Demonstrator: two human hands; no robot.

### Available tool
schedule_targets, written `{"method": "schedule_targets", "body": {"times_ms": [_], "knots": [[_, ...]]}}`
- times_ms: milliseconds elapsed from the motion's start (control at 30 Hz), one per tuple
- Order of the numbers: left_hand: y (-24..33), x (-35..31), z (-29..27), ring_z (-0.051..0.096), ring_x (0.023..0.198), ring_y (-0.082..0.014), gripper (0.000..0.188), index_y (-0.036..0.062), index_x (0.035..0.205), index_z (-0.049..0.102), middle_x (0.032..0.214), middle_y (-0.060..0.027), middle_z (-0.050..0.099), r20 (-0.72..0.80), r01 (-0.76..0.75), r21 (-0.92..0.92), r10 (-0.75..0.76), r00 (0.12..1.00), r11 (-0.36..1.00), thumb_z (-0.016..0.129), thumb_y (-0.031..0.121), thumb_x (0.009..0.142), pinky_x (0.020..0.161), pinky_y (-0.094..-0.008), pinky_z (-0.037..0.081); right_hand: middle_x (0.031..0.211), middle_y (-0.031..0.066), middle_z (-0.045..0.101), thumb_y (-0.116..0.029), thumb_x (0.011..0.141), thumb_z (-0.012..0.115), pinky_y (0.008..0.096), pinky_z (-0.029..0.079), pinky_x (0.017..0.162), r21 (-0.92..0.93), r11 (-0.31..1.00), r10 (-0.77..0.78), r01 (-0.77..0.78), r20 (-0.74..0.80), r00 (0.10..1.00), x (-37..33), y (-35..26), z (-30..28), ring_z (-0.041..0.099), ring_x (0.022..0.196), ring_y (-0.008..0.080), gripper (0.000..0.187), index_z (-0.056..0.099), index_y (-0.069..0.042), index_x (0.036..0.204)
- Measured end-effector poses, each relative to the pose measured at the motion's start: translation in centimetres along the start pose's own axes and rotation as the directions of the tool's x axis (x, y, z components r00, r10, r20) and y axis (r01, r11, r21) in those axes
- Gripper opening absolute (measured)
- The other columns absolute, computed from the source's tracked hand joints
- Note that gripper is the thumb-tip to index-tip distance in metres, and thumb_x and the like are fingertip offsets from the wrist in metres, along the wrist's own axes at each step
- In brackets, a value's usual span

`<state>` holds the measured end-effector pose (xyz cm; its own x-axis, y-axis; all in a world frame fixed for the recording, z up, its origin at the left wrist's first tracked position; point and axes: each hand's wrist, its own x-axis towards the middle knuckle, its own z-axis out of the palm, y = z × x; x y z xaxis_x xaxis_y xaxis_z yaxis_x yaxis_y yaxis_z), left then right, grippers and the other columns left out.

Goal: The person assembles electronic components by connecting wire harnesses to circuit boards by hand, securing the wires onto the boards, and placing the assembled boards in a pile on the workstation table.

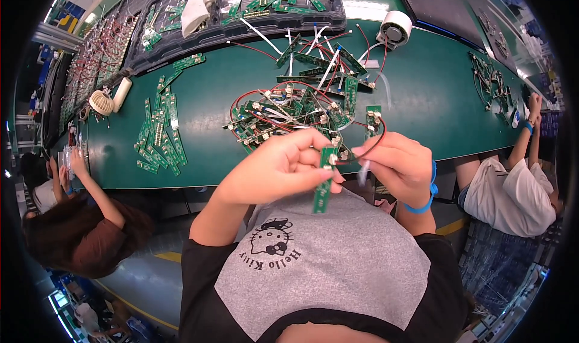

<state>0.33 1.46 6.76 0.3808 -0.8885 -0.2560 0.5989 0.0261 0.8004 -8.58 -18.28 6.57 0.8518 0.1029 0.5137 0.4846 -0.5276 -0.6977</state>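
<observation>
My left hand grips a narrow green circuit board between thumb and fingers, above my lap at the table's near edge. A small white connector sits on the board's face. Just to the right, my right hand pinches a thin red-and-black cable that reaches toward this connector. Whether the cable's end is seated there, I cannot tell. A pale, blurred strip hangs below my right fingertips. Beyond both hands lies a tangled heap of wired circuit boards on the green table.
Loose green boards lie at the left. Black trays holding boards and a white glove stand at the back. A white blower fan sits behind the heap. Co-workers are at both sides. A blue strap circles my right wrist.
</observation>
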Motion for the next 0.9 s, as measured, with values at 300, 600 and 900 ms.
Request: {"method": "schedule_targets", "body": {"times_ms": [300, 600, 900], "knots": [[0.3, 0.2, 0.6, 0.06, 0.05, -0.0155, 0.012, -0.0016, 0.091, 0.043, 0.065, -0.011, 0.059, -0.101, 0.088, 0.21, -0.068, 0.993, 0.974, 0.051, -0.002, 0.082, 0.045, -0.0229, 0.048, 0.072, 0.0071, 0.055, 0.001, 0.068, 0.067, 0.0268, 0.043, 0.058, 0.26, 0.96, 0.078, -0.104, 0.109, 0.991, -0.4, -0.3, -1.4, 0.054, 0.065, 0.0176, 0.018, 0.063, -0.001, 0.086], [-0.7, 0.9, 0.0, 0.065, 0.072, -0.0315, 0.012, -0.0014, 0.093, 0.034, 0.081, -0.023, 0.06, -0.029, -0.121, -0.094, 0.119, 0.992, 0.988, 0.042, 0.007, 0.091, 0.062, -0.0337, 0.056, 0.091, 0.0107, 0.05, -0.002, 0.077, 0.058, 0.0254, 0.04, 0.068, 0.282, 0.924, 0.275, -0.257, -0.025, 0.961, 0.0, -0.6, 0.4, 0.05, 0.077, 0.0155, 0.004, 0.054, 0.001, 0.076], [-1.5, 1.4, 0.3, 0.061, 0.088, -0.0358, 0.009, 0.0018, 0.093, 0.032, 0.095, -0.029, 0.057, 0.0, -0.2, -0.256, 0.207, 0.978, 0.946, 0.04, 0.006, 0.091, 0.074, -0.0397, 0.054, 0.092, 0.0124, 0.052, -0.001, 0.081, 0.05, 0.024, 0.039, 0.071, 0.273, 0.9, 0.383, -0.34, -0.123, 0.915, 0.1, -1.3, 1.8, 0.049, 0.079, 0.013, 0.009, 0.053, 0.004, 0.074]]}}
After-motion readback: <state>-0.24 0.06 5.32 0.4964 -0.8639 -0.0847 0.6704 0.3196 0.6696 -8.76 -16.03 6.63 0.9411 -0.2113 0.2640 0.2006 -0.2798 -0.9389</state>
